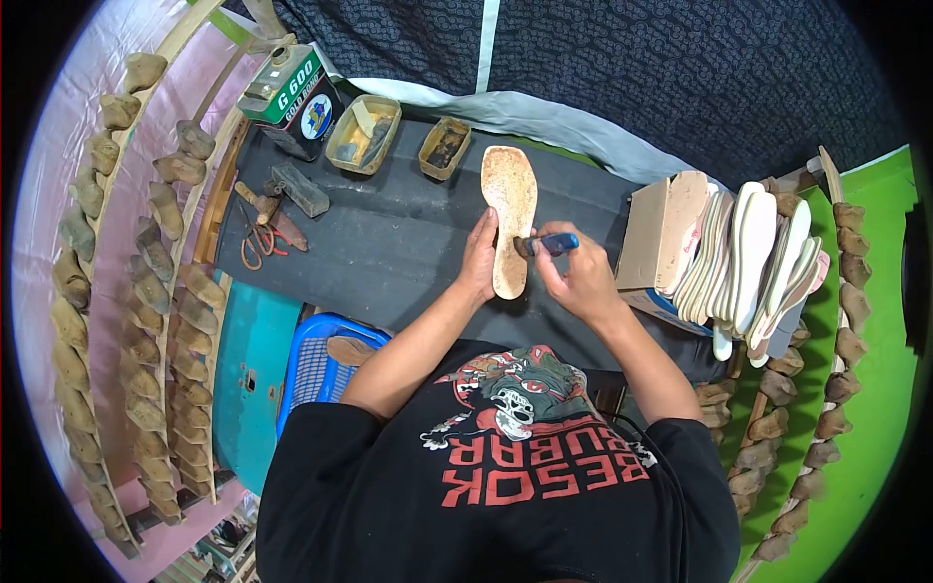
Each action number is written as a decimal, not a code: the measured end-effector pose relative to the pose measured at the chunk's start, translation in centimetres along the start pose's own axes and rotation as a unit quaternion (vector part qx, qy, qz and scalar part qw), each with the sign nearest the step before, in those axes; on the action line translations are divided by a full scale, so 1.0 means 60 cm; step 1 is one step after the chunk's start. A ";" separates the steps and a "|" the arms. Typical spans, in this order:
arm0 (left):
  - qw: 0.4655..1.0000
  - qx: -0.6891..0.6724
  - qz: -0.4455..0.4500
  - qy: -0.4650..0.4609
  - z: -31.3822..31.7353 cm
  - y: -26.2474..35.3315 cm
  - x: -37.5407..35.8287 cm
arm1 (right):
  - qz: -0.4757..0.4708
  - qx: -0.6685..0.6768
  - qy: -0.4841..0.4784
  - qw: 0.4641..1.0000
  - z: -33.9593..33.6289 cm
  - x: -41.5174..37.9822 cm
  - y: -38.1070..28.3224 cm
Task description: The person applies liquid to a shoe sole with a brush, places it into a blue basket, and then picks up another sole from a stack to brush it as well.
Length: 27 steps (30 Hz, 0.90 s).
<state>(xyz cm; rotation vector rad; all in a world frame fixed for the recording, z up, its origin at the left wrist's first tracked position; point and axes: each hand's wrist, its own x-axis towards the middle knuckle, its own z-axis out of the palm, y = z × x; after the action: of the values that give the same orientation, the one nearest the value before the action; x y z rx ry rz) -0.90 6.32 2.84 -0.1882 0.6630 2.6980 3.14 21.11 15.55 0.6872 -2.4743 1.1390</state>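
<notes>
A tan, shoe-shaped sole (509, 194) is held over the dark work table (389, 228), its broad end pointing away from me. My left hand (479, 255) grips its left edge near the narrow middle. In my right hand (583, 277) is a brush with a blue handle (556, 244), pinched between fingers and thumb. The dark tip of the brush touches the sole's right side at the narrow part.
Behind stand a G 600 can (292, 102) and two small tubs (364, 134) (445, 148). Scissors (258, 243) and a grey block (300, 189) lie left. A box (661, 228) with stacked soles (743, 257) is right. A blue basket (309, 361) sits lower left.
</notes>
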 end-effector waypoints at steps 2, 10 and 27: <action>1.000 -0.019 -0.015 0.013 -0.007 -0.010 0.007 | 0.004 -0.002 0.018 1.000 -0.003 0.009 0.010; 0.998 -0.013 -0.064 0.019 -0.025 -0.019 0.011 | 0.039 -0.013 0.017 0.999 -0.018 0.012 0.016; 0.993 -0.058 -0.096 0.032 -0.010 -0.014 0.018 | -0.009 0.011 -0.038 0.999 -0.022 -0.021 -0.006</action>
<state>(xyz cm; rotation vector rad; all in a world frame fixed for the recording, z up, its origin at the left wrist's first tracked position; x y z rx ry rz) -1.54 7.04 1.72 -0.3497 0.4787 2.5557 4.54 22.29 16.00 0.7711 -2.5159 1.1560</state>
